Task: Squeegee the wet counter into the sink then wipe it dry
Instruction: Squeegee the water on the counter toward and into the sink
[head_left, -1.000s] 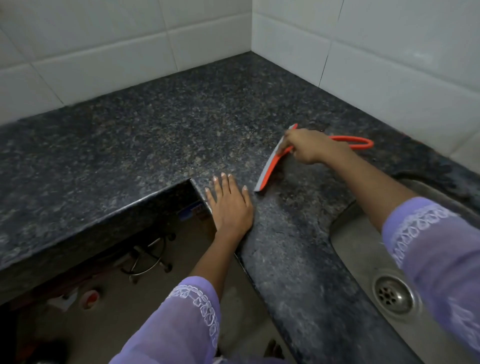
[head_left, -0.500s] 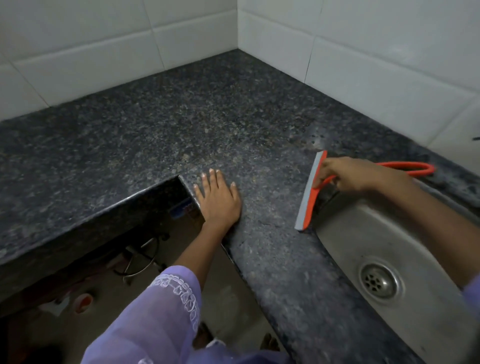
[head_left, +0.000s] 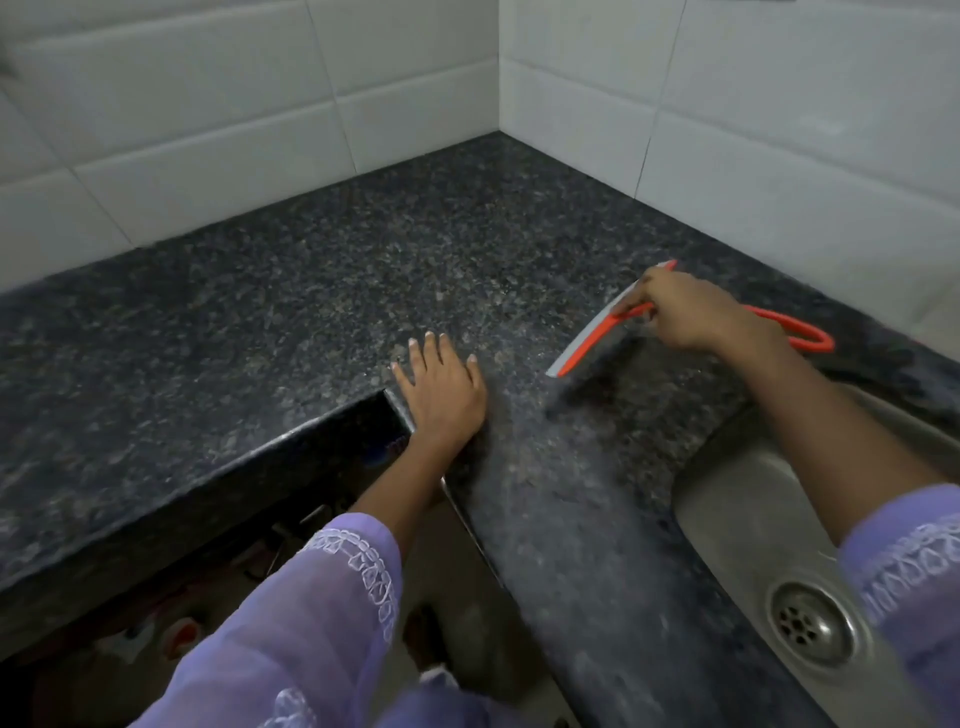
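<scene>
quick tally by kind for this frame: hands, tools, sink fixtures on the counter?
Hands: 2 (left hand flat on the counter, right hand gripping the tool)
Squeegees: 1 (orange squeegee)
Sinks: 1 (steel sink)
Drains: 1 (drain)
Total: 5

Orange squeegee — blade down on speckled counter — beside sink.

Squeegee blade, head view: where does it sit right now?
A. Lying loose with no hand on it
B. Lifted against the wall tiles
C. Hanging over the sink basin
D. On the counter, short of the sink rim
D: the squeegee is pressed to the dark counter by the right hand, up-counter from the sink; the left hand lies flat at the counter edge.
</scene>
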